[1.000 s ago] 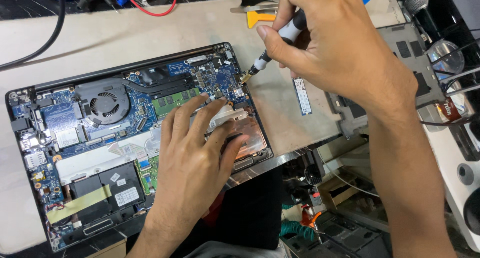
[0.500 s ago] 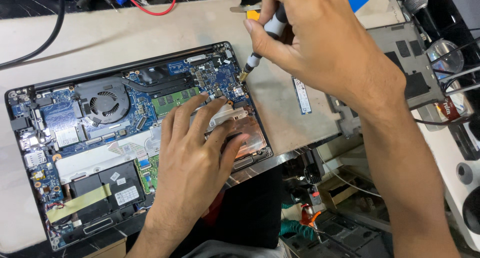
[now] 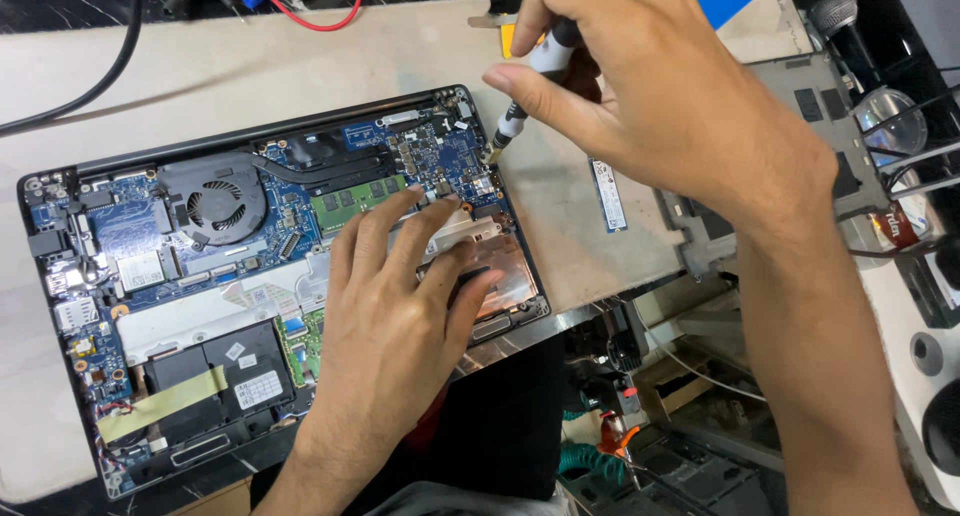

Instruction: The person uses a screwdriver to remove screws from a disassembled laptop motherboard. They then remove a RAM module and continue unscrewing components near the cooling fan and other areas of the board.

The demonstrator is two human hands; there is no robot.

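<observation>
While the left hand [image 3: 395,306] is lying open and flat on the opened laptop [image 3: 270,276] at the tabletop's [image 3: 250,76] near edge, the right hand [image 3: 660,106] is gripping a screwdriver [image 3: 520,111], its tip touching the laptop's far right corner.

Opened laptop [image 3: 250,276], screwdriver [image 3: 515,116] tip at corner.

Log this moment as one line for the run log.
left hand: flat on opened laptop | right hand: holds screwdriver, tip at board's right edge | loose blue card: on table beside laptop
</observation>
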